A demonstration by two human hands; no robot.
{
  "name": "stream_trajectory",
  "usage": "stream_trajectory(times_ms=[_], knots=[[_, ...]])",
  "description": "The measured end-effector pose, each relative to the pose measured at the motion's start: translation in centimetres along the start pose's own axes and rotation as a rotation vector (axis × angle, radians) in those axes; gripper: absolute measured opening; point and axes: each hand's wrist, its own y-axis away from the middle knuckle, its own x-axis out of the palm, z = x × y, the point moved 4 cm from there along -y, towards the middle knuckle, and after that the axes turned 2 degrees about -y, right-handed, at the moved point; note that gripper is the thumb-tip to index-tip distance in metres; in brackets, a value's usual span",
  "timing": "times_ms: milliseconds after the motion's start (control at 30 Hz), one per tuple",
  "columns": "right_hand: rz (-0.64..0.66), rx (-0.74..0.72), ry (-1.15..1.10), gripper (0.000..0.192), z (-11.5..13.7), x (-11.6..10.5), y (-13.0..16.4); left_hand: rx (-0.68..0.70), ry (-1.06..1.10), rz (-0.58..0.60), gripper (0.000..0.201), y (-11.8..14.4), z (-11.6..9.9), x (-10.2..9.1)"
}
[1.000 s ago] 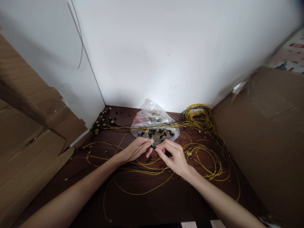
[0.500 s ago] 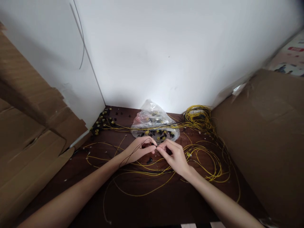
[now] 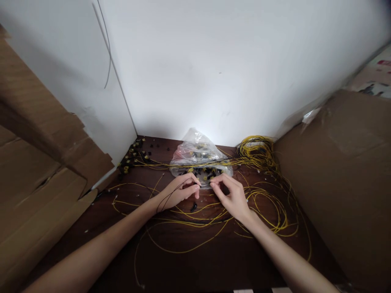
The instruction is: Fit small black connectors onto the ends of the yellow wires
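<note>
Head camera, looking forward and down, near table (image 3: pixel 195 260)

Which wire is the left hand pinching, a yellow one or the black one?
The thin black wire, looping over the left hand toward the wrist; the yellow wires lie loose on the table.

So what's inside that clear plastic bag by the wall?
The crumpled clear plastic bag holds many small black and yellow parts. The hands' fingers cover its front edge, and glare on the folds hides its upper contents.

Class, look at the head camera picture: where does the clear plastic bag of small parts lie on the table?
The clear plastic bag lies at the back middle of the dark table, against the white wall, just beyond the left hand and right hand, left of the yellow wire coil.
</note>
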Motion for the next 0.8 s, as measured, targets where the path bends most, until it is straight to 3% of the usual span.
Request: stream_trajectory(times_ms=[267,800], knots=[[0.132,-0.125,-0.007,0.011,1.3,1.0,0.6,0.027,-0.080,0.004,0.017,0.0,-0.3,-0.1],[0.070,-0.092,0.045,0.009,0.4,0.2,0.2,0.064,-0.087,0.044,0.013,0.1,0.3,0.0]])
